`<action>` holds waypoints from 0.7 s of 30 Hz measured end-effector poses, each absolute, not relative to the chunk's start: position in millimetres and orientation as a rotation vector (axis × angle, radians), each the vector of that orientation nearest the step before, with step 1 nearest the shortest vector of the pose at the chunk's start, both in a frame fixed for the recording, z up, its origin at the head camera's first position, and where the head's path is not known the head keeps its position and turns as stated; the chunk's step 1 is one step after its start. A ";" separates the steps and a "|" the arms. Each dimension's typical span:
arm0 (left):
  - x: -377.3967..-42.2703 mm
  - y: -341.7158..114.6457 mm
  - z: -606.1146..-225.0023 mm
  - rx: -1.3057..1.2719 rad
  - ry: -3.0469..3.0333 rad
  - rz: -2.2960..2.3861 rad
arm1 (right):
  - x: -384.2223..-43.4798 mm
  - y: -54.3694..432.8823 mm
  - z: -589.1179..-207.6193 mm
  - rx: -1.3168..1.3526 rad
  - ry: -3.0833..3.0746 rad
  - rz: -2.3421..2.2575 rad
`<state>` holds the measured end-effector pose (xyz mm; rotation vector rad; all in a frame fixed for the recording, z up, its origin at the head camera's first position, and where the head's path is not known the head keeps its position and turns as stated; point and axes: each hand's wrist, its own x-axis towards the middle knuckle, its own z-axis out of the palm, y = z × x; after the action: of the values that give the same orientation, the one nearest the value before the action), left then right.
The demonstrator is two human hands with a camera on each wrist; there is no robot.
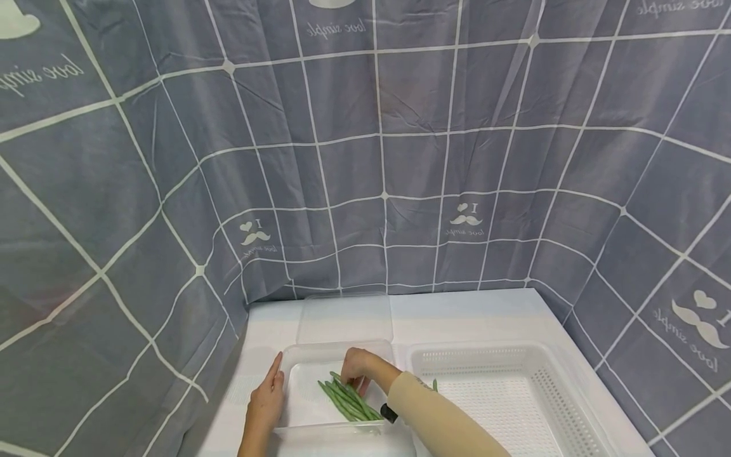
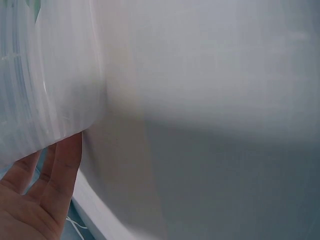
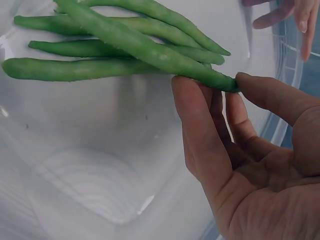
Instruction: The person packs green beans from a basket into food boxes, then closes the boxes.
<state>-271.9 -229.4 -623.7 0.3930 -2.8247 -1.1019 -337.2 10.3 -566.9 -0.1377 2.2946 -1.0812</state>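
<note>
Several green beans (image 1: 346,398) lie loosely bunched inside a clear plastic container (image 1: 298,349). One green bean (image 3: 155,56) lies slantwise over the others in the right wrist view. My right hand (image 1: 356,367) reaches into the container from the right and pinches that bean's end between thumb and fingers (image 3: 192,107). My left hand (image 1: 267,398) rests against the container's left side, its fingers fairly straight. In the left wrist view those fingers (image 2: 64,170) touch the outside of the container wall (image 2: 70,85), and their tips are partly hidden.
A white perforated basket (image 1: 542,355) stands right of the container, with a bit of green bean (image 1: 435,384) showing beside the right sleeve. Behind the container lies a flat clear lid (image 1: 345,320). Grey checked curtains (image 1: 411,165) enclose the white table (image 1: 457,311).
</note>
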 end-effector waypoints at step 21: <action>-271.9 -230.3 -622.1 0.355 -2.832 -1.082 | -336.3 8.6 -577.8 -0.090 2.301 -1.082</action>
<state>-271.9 -230.3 -622.1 0.3555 -2.8318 -1.0819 -336.3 8.6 -577.8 -0.0900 2.3011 -1.0823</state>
